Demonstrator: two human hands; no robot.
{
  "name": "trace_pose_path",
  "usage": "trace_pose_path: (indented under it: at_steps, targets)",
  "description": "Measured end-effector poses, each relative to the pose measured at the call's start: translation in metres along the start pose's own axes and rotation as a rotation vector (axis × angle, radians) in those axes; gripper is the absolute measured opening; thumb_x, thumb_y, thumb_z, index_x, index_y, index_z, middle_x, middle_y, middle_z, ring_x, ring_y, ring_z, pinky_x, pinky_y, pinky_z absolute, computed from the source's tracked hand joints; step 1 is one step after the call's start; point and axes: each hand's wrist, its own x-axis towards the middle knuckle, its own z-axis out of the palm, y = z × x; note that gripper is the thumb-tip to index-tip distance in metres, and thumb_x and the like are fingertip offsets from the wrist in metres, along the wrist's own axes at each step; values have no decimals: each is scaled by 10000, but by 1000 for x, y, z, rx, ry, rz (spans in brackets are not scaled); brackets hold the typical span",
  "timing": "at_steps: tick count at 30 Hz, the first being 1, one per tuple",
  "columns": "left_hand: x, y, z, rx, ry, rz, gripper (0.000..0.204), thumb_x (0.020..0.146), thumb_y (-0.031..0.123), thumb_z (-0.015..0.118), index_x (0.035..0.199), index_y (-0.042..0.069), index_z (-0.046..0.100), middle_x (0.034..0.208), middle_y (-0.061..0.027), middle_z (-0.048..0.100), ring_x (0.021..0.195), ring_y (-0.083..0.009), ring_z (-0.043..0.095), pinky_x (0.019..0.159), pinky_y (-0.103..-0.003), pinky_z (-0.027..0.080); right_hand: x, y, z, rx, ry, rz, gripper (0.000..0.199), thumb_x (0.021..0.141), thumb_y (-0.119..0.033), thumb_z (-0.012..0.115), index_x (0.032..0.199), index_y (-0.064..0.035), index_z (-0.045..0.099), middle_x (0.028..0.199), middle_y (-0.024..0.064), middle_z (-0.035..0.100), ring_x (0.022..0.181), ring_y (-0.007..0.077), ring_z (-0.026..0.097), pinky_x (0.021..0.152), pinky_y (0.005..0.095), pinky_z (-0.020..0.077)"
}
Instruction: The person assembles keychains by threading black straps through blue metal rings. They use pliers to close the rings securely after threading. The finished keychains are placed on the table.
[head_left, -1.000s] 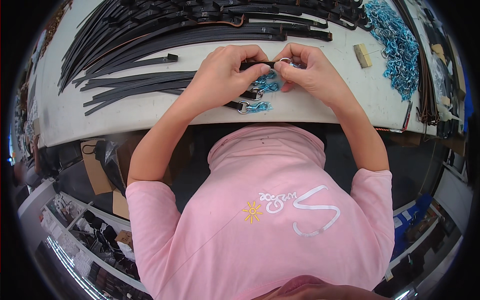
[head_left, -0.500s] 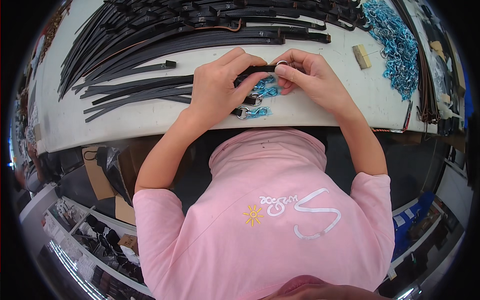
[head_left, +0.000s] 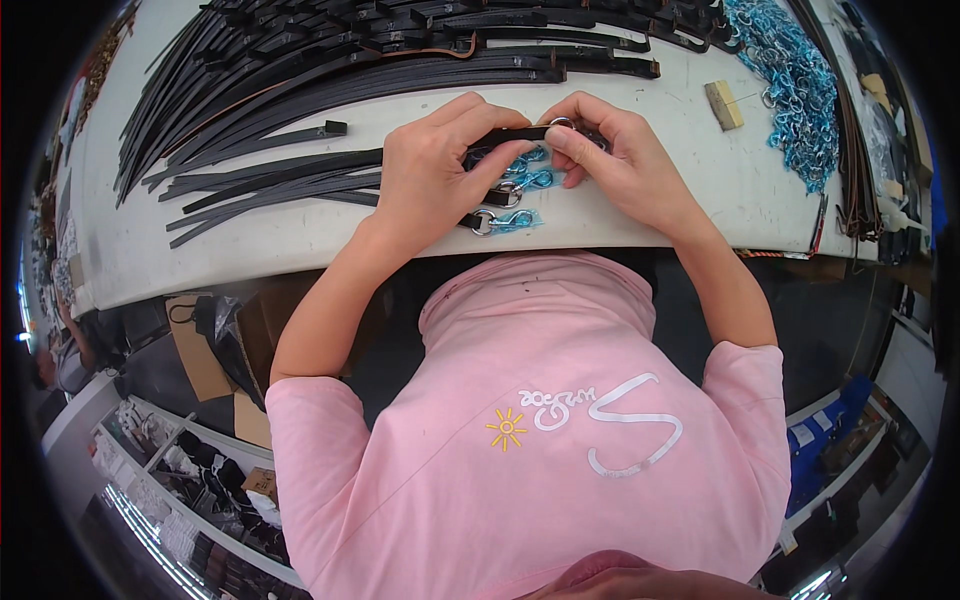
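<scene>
Just above the frame's centre, my left hand (head_left: 432, 175) and right hand (head_left: 620, 165) are drawn together, fingertips pinching the end of a black strap (head_left: 505, 136) with a metal ring (head_left: 561, 124). Blue clips (head_left: 525, 180) lie just under them on the white table (head_left: 300, 235). More black straps (head_left: 300, 90) spread across the upper left, and a heap of blue clips (head_left: 790, 70) fills the upper right.
</scene>
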Motion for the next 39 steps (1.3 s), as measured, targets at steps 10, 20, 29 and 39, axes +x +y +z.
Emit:
trace_pose_path:
  at_steps: [10,20,29,39]
  targets:
    - [0,5,-15,-8,-26,1,179,824,42,795,986,36,718,850,-14,648,627,-76,528,499,-222,390,4,-8,-10,185,-135,81,247,1026,-253,597,1082,-17,644,868,7,631,818,75,602,768,242,537]
    - [-3,6,-12,-104,-59,-29,187,803,86,821,957,43,724,817,-6,636,561,-88,480,486,-241,359,11,-16,-11,166,-351,80,230,1000,-254,616,868,-70,573,770,-36,521,755,52,479,688,219,370]
    - [-6,3,-9,-55,-48,-63,181,830,89,806,984,44,721,820,-16,626,548,-77,453,487,-241,361,10,-25,-10,45,-288,150,221,1028,-260,541,924,-72,594,763,-45,519,730,47,442,665,222,342]
    - [-7,1,-7,-109,0,-82,187,825,113,810,977,46,725,809,-14,616,540,-94,452,494,-251,376,10,-15,-14,0,-282,29,274,1072,-292,479,1062,-60,627,789,-36,555,757,48,485,700,209,380]
